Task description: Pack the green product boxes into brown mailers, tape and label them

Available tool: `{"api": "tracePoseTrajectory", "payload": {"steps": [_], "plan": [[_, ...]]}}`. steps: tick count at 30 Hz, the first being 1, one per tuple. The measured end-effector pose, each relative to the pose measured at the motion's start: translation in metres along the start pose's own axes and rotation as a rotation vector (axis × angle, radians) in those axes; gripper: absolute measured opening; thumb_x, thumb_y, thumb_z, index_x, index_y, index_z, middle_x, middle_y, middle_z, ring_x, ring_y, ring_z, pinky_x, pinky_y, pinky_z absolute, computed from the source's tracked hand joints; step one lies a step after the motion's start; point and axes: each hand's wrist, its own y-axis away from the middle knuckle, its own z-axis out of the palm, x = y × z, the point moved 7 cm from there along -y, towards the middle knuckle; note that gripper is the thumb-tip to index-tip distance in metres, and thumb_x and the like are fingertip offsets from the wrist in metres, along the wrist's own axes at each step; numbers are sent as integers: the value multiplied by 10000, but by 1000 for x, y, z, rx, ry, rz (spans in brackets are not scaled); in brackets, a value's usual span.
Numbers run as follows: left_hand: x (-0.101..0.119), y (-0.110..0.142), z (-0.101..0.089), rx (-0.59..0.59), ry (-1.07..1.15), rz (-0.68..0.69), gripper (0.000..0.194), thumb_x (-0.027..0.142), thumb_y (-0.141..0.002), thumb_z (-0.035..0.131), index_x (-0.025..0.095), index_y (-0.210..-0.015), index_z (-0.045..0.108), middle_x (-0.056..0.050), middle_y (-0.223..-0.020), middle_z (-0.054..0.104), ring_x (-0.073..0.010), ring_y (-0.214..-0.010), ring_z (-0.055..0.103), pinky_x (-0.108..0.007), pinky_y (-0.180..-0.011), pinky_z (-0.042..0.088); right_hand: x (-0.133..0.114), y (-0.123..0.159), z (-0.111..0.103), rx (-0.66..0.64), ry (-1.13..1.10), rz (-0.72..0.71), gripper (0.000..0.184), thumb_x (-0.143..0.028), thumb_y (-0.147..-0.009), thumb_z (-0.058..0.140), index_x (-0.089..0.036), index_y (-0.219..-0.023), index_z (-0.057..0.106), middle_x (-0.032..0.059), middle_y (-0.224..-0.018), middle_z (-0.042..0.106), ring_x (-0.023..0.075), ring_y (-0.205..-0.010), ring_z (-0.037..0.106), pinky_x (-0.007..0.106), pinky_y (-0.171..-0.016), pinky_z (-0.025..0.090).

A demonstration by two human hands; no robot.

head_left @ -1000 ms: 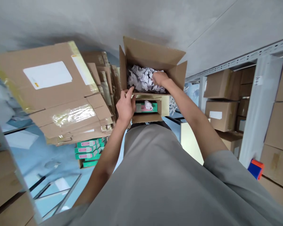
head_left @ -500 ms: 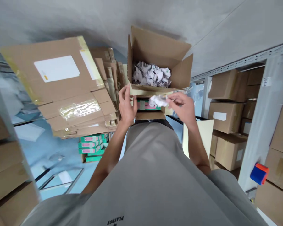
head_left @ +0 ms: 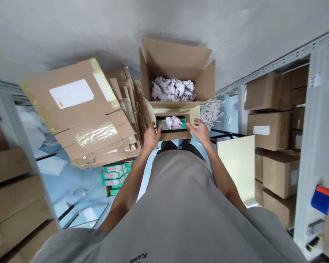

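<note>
Crumpled paper point(head_left: 173, 122) has moved from the right hand onto the green box point(head_left: 183, 123) inside the small carton point(head_left: 177, 135), whose left side the left hand point(head_left: 152, 136) grips, thumb inside, and right side the right hand point(head_left: 199, 130) grips.

Near box point(head_left: 173, 135): sitting on the table point(head_left: 195, 111), at the centre of the frame.
Pack point(head_left: 183, 126): lying inside the near box.
Wad point(head_left: 172, 122): resting on top of the pack.
Far box point(head_left: 178, 54): standing open just above the near box in the frame.
Paper point(head_left: 173, 89): filling the bottom of the far box.
Cartons point(head_left: 79, 117): lying flattened in a pile, left of both boxes.
Stacked packs point(head_left: 112, 175): sitting below the cartons, lower left of centre.
Strips point(head_left: 210, 112): lying right of the near box.
Board point(head_left: 235, 166): standing right of centre, below the strips.
Racks: left point(head_left: 16, 120) and right point(head_left: 309, 146) ones holding boxes at the frame's sides.
</note>
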Motion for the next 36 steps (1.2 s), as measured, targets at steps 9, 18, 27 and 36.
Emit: {"api": "tracePoseTrajectory", "payload": {"steps": [9, 18, 27, 36], "plan": [[49, 25, 16, 10, -213, 21, 429, 515, -1095, 578, 179, -1329, 705, -214, -1260, 837, -391, -1245, 789, -389, -972, 551, 54, 25, 19, -117, 46, 9, 474, -369, -1231, 407, -154, -1225, 830, 198, -1253, 866, 308, -1200, 822, 308, -961, 542], [200, 86, 196, -161, -395, 400, 393, 495, -1087, 618, 205, -1336, 711, -171, -1280, 836, -361, -1220, 783, -365, -957, 545, 280, 147, -43, 121, -174, 397, 441, -370, -1207, 455, -204, -992, 802, 197, -1139, 869, 327, -1098, 829, 329, -857, 532], [289, 220, 448, -640, -642, 743, 385, 425, -1085, 660, 179, -1378, 704, -178, -1304, 833, -328, -1251, 766, -365, -1048, 558, 497, 335, -29, 358, -530, 837, 406, -356, -1184, 451, -236, -920, 735, 169, -1029, 852, 318, -976, 796, 337, -775, 447], [286, 270, 540, -739, -878, 791, 406, 403, -1066, 689, 155, -1387, 678, -224, -1424, 783, -377, -1354, 738, -420, -1131, 548, 547, 375, -6, 323, -584, 1062, 462, -571, -1149, 585, -153, -1282, 732, 236, -1239, 833, 399, -1188, 788, 389, -920, 533]]}}
